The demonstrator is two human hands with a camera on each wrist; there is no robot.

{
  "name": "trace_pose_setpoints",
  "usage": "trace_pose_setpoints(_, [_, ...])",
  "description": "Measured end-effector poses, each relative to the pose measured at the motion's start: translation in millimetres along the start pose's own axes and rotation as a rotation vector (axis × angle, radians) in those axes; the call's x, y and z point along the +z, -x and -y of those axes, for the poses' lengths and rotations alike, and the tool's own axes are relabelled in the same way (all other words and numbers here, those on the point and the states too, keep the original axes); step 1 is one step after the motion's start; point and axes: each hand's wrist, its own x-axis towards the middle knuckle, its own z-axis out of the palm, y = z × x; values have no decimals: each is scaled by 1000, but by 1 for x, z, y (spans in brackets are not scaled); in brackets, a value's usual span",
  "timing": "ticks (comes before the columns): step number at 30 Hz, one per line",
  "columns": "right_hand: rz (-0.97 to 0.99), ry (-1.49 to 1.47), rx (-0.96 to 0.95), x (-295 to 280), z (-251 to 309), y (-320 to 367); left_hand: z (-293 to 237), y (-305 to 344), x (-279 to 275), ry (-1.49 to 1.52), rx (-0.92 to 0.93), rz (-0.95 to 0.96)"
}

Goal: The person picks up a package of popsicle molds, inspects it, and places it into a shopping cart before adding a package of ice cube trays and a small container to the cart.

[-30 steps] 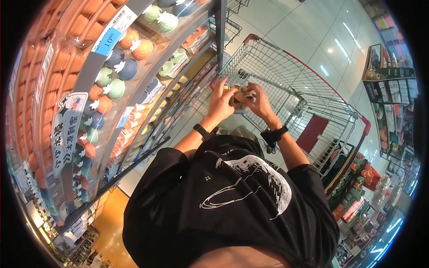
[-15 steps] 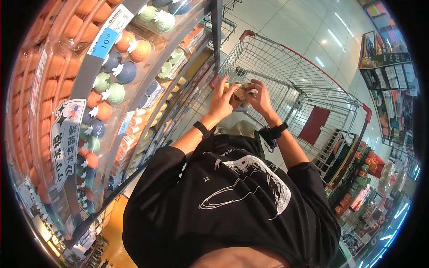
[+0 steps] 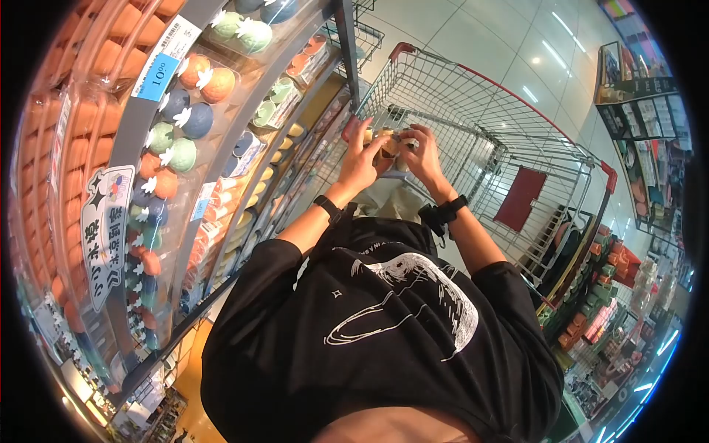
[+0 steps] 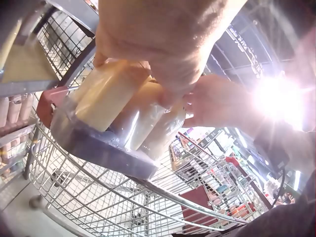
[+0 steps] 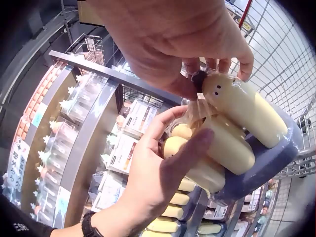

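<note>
Right wrist view: yellow pack (image 5: 232,148) held up by a shopping cart (image 3: 608,177), both hands on it

So that close-up gives the best look at the goods: chunky yellow pieces (image 5: 252,108) with rounded ends, lined up in a dark blue base (image 5: 266,170), with clear film (image 5: 197,111) around them. The top one has tiny dots like eyes plus a dark knob (image 5: 199,79) at its end, so yeah, basically a face.

The left hand (image 5: 153,160) has a proper grip, thumb across the pieces and fingers round the far side. The right hand (image 5: 182,39) is grasping the pack too, fingers bent over the end of the top piece, right by that knob. Can't tell if it's pinching the film, the thumb is partly hidden.

From the head camera, the pack is up in the air in front of the person, near the cart's corner. Can't tell if it's actually over the basket. There's a dark strap on each wrist, and a black T-shirt (image 3: 399,310) with a white line drawing (image 3: 458,295).

Over on the left is a shelf rack with round orange, blue and green things (image 3: 218,85) and a blue price tag (image 3: 156,76) reading 10.00. Pale floor tiles (image 3: 509,44) past the cart. Left wrist view has a massive glare (image 4: 281,101) on one side, lol.
</note>
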Motion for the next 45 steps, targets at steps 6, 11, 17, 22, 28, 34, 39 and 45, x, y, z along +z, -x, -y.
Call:
trace_pose_setpoints(6, [3,56,-25,6,-7,-6,3,-3,2,-20,24,-5])
trace_pose_setpoints(11, [130,32,-19,-2,-10,-17,-1,0,-1,-11,-7,5])
trace_pose_setpoints(17, [263,33,-101,-16,1,-24,1,4,-1,28,-65,27])
trace_pose_setpoints(22, [356,106,-163,-22,6,-32,8,2,1,-56,9,-25])
trace_pose_setpoints(28, [422,-10,-221,-25,1,-37,-2,-3,-9,18,-63,1])
trace_pose_setpoints(34, [473,-175,-94,-37,20,-32,2,-4,-11,26,-80,49])
trace_pose_setpoints(39, [462,-100,-147,-28,9,-29,5,-10,-15,-90,-25,112])
trace_pose_setpoints(45, [436,-115,-148,-30,9,-24,6,-20,-17,-70,11,157])
